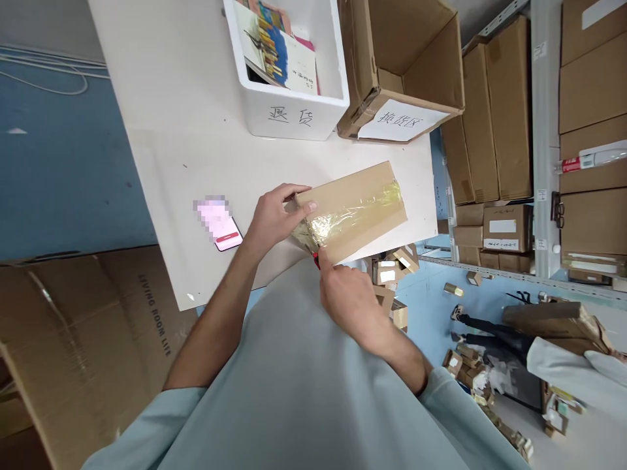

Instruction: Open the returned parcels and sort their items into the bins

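A brown cardboard box (365, 225) with shiny yellowish clear tape along it lies slightly askew near the front edge of the white table. My left hand (274, 219) grips its left end, thumb on the top face and fingers at the far corner. In my right hand (350, 297) is a small red cutter (316, 258), mostly hidden by the fingers. Its tip is at the box's taped near-left corner, and my index finger points along it. To the left of my left hand lies a phone (228, 243) with a lit pink screen, partly blurred out.
A white foam bin (296, 121) holding books stands at the back of the table (166, 176), beside an open carton (353, 111) with a paper label. Shelves of cartons (507, 117) rise at right. A person (553, 365) stands among parcels on the blue floor.
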Demonstrator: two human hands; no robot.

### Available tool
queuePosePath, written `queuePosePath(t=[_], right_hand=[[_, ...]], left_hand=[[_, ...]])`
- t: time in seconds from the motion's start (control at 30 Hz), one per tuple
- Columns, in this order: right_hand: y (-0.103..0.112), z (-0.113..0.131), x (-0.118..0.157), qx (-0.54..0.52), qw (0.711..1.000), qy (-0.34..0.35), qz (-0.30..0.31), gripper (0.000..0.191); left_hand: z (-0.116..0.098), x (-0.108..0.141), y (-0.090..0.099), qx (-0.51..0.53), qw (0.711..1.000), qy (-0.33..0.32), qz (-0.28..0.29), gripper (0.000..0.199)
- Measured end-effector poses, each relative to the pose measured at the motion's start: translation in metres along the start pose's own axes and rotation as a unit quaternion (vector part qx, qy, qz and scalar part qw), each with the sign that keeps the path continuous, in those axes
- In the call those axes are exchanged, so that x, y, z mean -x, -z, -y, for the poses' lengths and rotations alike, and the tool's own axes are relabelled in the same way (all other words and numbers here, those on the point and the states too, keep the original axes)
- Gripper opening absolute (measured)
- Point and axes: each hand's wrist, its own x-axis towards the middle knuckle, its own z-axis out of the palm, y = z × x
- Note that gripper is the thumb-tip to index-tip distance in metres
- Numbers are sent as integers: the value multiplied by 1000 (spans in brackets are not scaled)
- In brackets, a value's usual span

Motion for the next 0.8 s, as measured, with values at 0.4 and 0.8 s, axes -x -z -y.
queuePosePath(t=[0.4,0.8], right_hand=[[2,-20,-3,-27,997,-2,-77,67],[-5,-14,0,-28,997,-18,-72,74]], left_hand=[[-3,3,1,0,1000,-5,10,48],[-1,3,1,1,1000,-3,12,49]])
